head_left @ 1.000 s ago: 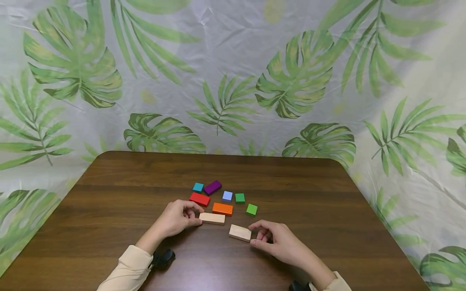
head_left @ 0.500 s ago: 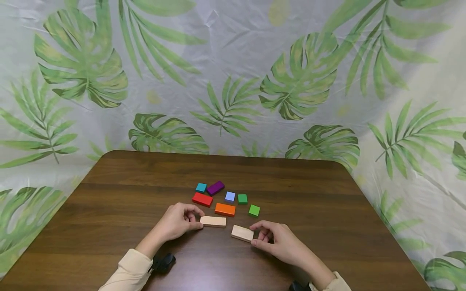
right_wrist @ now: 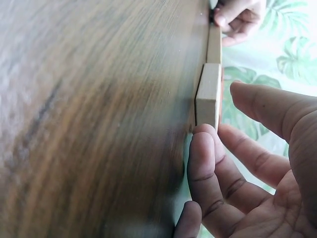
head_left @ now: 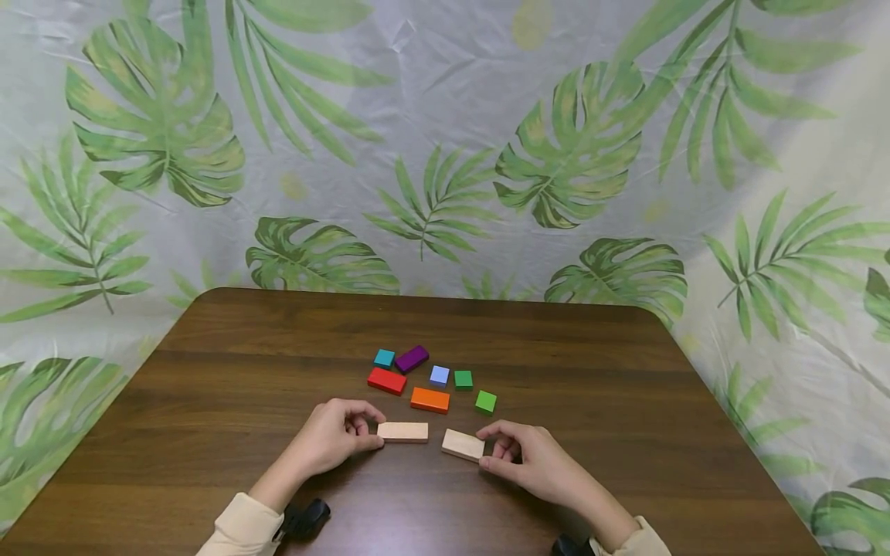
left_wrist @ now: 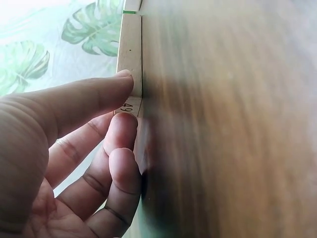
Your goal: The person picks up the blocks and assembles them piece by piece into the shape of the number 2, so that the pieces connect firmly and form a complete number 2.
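In the head view, my left hand (head_left: 335,436) pinches the left end of a plain wooden block (head_left: 405,432) lying flat on the table. Dark printed marks show on that block's end in the left wrist view, beside the thumb. A second, shorter-looking wooden block (head_left: 462,445) lies slightly turned to the right, with a small gap between the two. Around its right end is my right hand (head_left: 531,461). The right wrist view shows the thumb (right_wrist: 257,101) raised apart from this block (right_wrist: 208,94), while other fingertips are at its near end.
Behind the wooden blocks lie painted ones: orange (head_left: 429,400), red (head_left: 386,381), purple (head_left: 412,358), teal (head_left: 384,358), light blue (head_left: 439,376), dark green (head_left: 463,380) and light green (head_left: 486,401). A leaf-patterned cloth (head_left: 445,193) hangs beyond the dark wooden table (head_left: 591,355).
My left hand has drawn its wooden block toward me and slightly left, turning it straighter. The right hand and its block stay put over the last half second. Earlier, the head view shifted slightly.
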A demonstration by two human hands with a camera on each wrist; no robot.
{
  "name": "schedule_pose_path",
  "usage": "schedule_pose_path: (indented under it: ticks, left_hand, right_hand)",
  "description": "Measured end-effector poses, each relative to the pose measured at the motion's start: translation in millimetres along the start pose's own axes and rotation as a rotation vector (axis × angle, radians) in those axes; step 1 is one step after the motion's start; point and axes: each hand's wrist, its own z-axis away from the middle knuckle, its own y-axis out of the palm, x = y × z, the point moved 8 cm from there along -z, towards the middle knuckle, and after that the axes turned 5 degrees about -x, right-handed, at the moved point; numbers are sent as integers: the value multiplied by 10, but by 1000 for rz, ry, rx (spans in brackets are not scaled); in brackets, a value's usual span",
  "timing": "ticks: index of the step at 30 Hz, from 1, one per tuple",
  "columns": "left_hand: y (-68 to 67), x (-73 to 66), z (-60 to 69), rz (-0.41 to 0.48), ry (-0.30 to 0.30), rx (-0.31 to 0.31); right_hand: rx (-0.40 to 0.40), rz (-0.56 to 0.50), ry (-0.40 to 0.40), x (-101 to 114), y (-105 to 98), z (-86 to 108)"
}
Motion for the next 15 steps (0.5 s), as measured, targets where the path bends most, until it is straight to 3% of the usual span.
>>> schedule_pose_path:
  ticks: [15]
  left_hand:
    - [-35, 45, 45, 38, -1, -1]
  right_hand:
    - [-8, 11, 12, -39, -12, -11]
